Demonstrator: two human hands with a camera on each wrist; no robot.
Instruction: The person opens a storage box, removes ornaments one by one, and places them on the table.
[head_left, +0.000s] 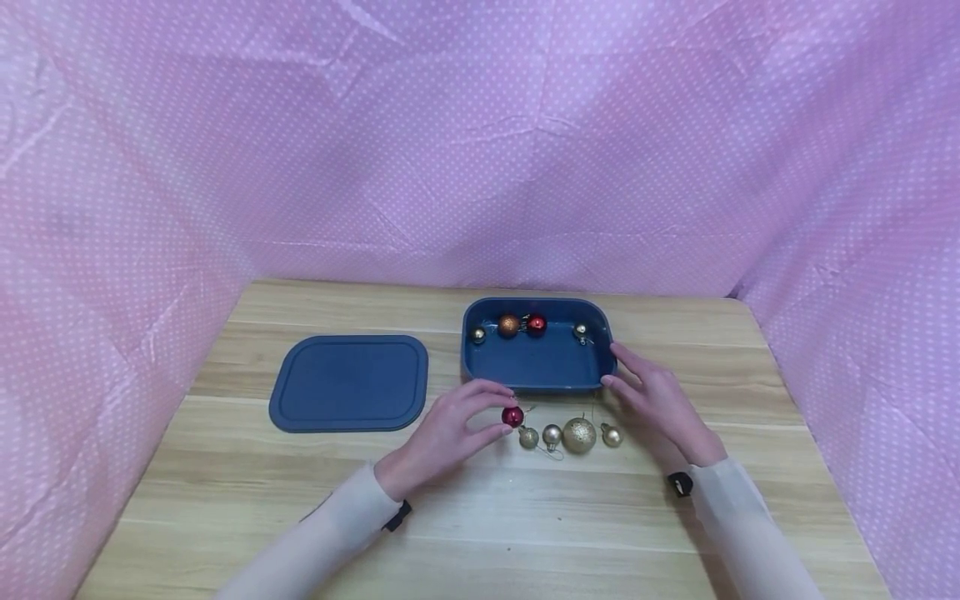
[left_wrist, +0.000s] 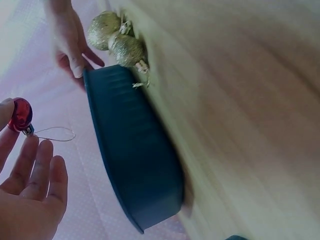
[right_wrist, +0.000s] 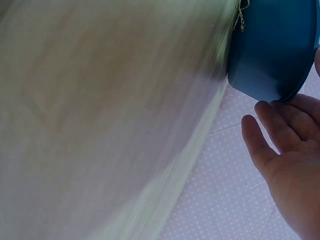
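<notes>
In the head view, my left hand [head_left: 457,421] pinches a shiny red bauble [head_left: 512,417] between thumb and fingertips, in front of the blue box [head_left: 536,388]. A thin string loop hangs from the bauble's cap, clear in the left wrist view, where the bauble [left_wrist: 20,115] is off the table. My right hand [head_left: 660,400] rests its fairly straight fingertips against the box's right end; the right wrist view shows them at the rim. Before the box lie a large gold glitter bauble [head_left: 579,435] and small gold baubles [head_left: 551,435] with strings.
Inside the box are an orange bauble [head_left: 508,325], a red bauble [head_left: 536,325] and two small gold baubles [head_left: 477,335] near its ends. Left of it a flat blue lid [head_left: 348,383] lies on the wooden table [head_left: 480,533]. Pink dotted cloth [head_left: 495,167] hangs around the table.
</notes>
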